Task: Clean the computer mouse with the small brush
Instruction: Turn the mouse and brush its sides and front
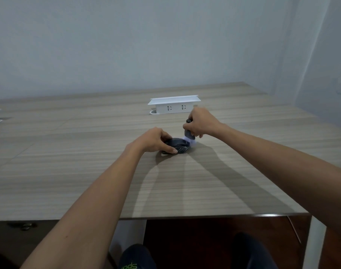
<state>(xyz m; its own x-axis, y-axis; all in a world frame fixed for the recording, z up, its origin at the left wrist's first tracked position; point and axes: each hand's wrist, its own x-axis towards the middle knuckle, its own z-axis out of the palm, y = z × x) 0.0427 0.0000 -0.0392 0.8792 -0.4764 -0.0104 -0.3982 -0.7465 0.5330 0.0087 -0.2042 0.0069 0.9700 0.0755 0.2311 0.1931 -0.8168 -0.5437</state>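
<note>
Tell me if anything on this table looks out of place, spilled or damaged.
Nothing stands out. The left hand steadies the mouse flat on the table, the right hand holds the brush upright with bristles on the mouse, and the socket box stands level behind.

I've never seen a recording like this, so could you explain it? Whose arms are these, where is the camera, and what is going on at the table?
No machine here: a person wears a camera on the head, looking forward and down, so the two bare arms are their own. The left hand steadies a dark computer mouse lying on the wooden table. The right hand has its grip closed on a small brush, held upright with its pale bristles on the mouse's far end. Behind them stands a white pop-up socket box. The person's knees show below the table edge.
</note>
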